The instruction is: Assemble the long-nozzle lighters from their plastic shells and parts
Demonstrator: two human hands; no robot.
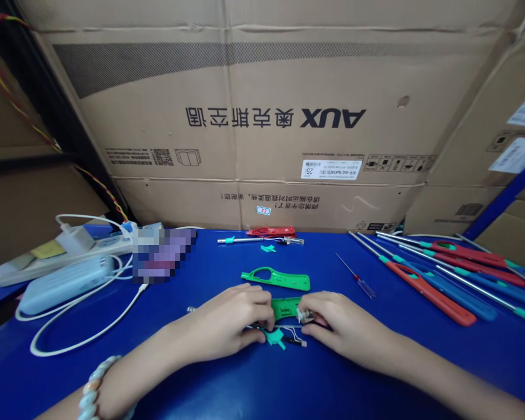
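Note:
My left hand point(240, 312) is closed, fingers curled over the near green handle half point(286, 307) and a thin metal tube point(191, 310) whose tip shows at its left. My right hand point(332, 321) pinches a small part with a white and metallic end point(304, 315) at the right of that half; the fingers cover most of it. Just below lie a teal trigger point(275, 337) and a black igniter point(294, 341) with white wires. Beyond my hands lies another green lighter handle half point(280, 279).
At the back are a red handle half point(271, 231), a metal tube point(240, 240) and a teal trigger point(268, 249). A screwdriver point(363, 284) and several long lighters point(433, 291) lie right. A power bank point(65, 283), power strip point(26, 265) and white cables lie left. Cardboard point(245, 76) stands behind.

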